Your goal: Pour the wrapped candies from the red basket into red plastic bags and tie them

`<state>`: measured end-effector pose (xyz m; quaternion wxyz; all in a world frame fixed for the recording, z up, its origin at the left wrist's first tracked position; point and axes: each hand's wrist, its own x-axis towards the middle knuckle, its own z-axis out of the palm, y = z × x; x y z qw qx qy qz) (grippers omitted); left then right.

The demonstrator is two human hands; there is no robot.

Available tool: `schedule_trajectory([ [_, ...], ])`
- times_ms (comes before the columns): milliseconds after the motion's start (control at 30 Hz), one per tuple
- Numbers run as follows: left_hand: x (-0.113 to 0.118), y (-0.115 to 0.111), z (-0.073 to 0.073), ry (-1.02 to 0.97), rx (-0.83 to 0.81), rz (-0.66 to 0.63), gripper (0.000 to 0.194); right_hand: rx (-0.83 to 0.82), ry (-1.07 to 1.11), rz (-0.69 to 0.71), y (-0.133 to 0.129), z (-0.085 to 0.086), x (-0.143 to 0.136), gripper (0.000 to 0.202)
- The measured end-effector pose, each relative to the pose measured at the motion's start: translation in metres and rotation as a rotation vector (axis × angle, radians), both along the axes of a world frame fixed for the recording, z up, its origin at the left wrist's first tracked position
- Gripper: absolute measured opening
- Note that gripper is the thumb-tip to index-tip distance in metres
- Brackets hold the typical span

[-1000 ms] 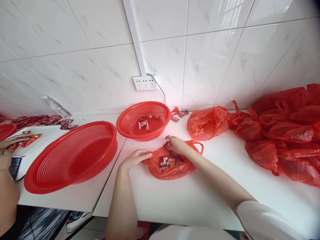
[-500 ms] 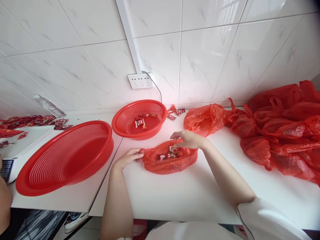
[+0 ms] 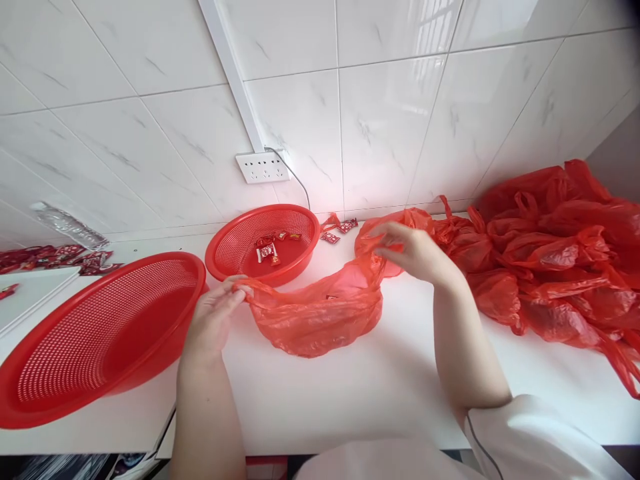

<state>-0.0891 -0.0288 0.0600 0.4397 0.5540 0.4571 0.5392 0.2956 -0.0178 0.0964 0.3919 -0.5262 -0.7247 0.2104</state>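
Note:
A thin red plastic bag (image 3: 315,327) is stretched between my two hands above the white table. My left hand (image 3: 213,317) pinches its left handle between thumb and fingers. At the other end, the fingers of my right hand (image 3: 413,253) are closed on the top of the right handle. A sliver of a small wrapped packet (image 3: 331,297) shows in the bag's mouth; the rest of the contents is hidden. Just behind the bag stands a round red plastic basket (image 3: 215,257) with several small red packets (image 3: 267,252) in it.
A larger red basket (image 3: 193,267) stands at the left. Several filled red bags (image 3: 540,260) are heaped at the right. Loose packets (image 3: 347,226) lie near the wall, below a white socket strip (image 3: 263,167). A clear plastic bottle (image 3: 70,225) lies far left.
Both hands have moved apart and drawn the bag's handles up and outward. My right hand has left the bag's opening and taken hold of the right handle. The view has shifted right.

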Motion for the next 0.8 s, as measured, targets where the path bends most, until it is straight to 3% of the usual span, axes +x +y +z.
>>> schedule_trajectory([
  [67, 0.009, 0.001, 0.019, -0.154, 0.158, -0.032, 0.010, 0.312, 0.347, -0.088, -0.005, 0.007, -0.002, 0.015],
  [133, 0.023, 0.001, 0.039, -0.230, 0.282, -0.137, 0.028, 0.505, 0.609, -0.146, -0.009, 0.011, -0.007, 0.014],
  [200, 0.041, 0.001, 0.055, -0.247, 0.374, -0.223, 0.047, 0.564, 0.743, -0.136, -0.012, 0.013, -0.014, 0.014],
  [267, 0.058, 0.003, 0.064, -0.198, 0.468, -0.235, 0.053, 0.581, 0.784, -0.100, -0.014, 0.014, -0.020, 0.016],
  [433, 0.082, 0.003, 0.065, -0.068, 0.659, -0.271, 0.060, 0.589, 0.812, -0.088, -0.017, 0.014, -0.030, 0.015],
  [533, 0.093, -0.007, 0.063, -0.043, 0.517, -0.469, 0.065, 0.569, 0.804, -0.032, -0.024, 0.015, -0.040, 0.013],
  [633, 0.113, -0.023, 0.060, -0.046, 0.155, -0.766, 0.066, 0.492, 0.707, 0.196, -0.039, 0.018, -0.056, 0.011],
  [667, 0.121, -0.028, 0.059, 0.010, 0.052, -0.805, 0.061, 0.464, 0.637, 0.294, -0.044, 0.019, -0.060, 0.012],
  [800, 0.142, -0.037, 0.054, 0.089, 0.038, -0.740, 0.015, 0.350, 0.379, 0.575, -0.055, 0.021, -0.066, 0.024],
])
